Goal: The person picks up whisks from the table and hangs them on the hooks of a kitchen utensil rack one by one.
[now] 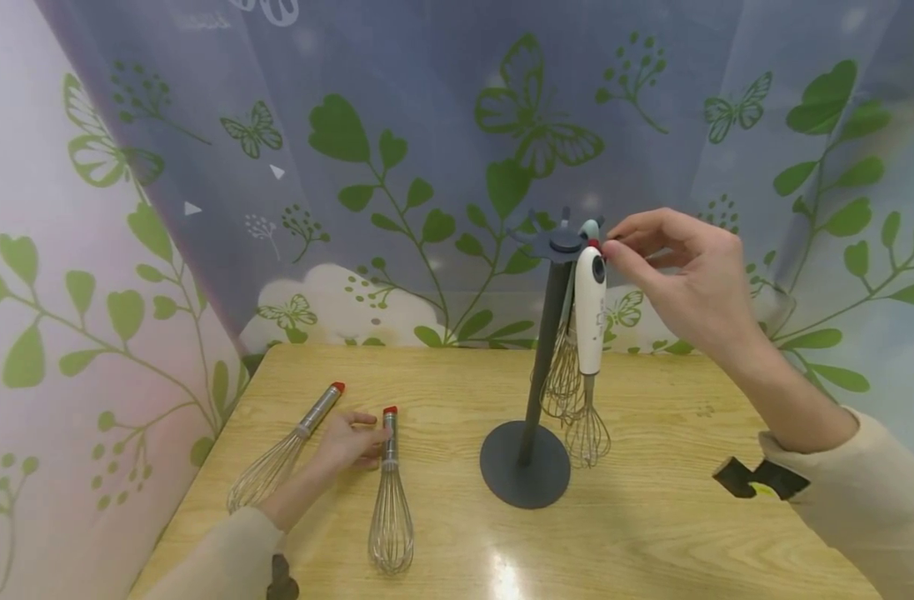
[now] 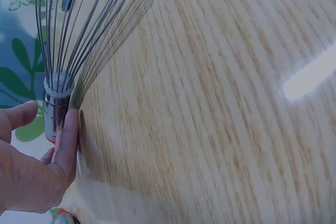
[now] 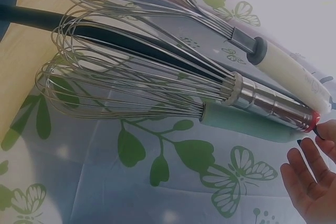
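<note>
My right hand (image 1: pixel 700 279) is at the top of a dark upright stand (image 1: pixel 550 350), its thumb and forefinger pinching the red end of a steel-handled whisk (image 3: pixel 273 100). That whisk hangs between a white-handled whisk (image 1: pixel 590 317) and one with a mint-green handle (image 3: pixel 241 121); in the head view the white handle hides most of it. Low on the left, my left hand (image 1: pixel 347 443) has its fingers against the steel handle of a red-ended balloon whisk (image 1: pixel 391 454) lying on the table. In the left wrist view the thumb stands apart from that handle.
Another red-ended steel whisk (image 1: pixel 320 411) lies slanted on the wooden table (image 1: pixel 457 533), left of my left hand. The stand's round base (image 1: pixel 524 487) sits near the table's middle, and its hooks spread at the top. A patterned curtain (image 1: pixel 427 100) hangs behind.
</note>
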`<action>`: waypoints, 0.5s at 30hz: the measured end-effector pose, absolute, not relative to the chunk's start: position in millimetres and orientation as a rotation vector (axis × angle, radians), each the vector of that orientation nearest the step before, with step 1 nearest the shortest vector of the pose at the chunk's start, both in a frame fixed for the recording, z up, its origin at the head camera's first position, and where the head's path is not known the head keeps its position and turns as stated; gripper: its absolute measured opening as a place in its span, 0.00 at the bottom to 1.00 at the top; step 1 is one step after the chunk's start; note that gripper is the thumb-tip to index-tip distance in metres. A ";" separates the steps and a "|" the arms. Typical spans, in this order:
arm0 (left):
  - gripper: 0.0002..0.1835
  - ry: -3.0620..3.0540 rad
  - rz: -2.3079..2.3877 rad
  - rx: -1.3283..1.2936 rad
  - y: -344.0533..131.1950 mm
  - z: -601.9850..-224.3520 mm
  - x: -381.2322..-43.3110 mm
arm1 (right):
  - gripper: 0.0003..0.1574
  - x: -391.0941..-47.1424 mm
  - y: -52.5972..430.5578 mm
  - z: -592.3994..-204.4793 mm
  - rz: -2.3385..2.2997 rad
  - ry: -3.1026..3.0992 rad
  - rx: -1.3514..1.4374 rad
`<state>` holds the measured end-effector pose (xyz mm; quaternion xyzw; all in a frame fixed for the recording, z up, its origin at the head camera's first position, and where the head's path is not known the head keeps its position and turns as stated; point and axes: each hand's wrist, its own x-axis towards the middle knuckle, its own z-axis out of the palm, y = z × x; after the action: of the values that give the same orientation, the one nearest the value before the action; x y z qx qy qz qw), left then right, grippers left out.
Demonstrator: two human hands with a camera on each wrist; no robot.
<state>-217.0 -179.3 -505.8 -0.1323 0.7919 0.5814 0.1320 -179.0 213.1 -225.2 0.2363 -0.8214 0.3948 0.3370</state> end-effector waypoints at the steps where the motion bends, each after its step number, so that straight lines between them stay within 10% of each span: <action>1: 0.30 2.291 1.689 -0.384 -179.2 -505.8 -216.9 | 0.05 -179.0 213.1 -225.2 1.029 -2.141 0.616; 15: 0.31 2.293 1.665 -0.375 -175.2 -506.5 -215.4 | 0.05 -179.8 214.2 -225.9 1.024 -2.126 0.625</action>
<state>-215.4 -175.2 -506.5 -0.1298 0.7941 0.5766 0.1414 -179.8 214.2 -225.9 0.2404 -0.8181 0.3941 0.3429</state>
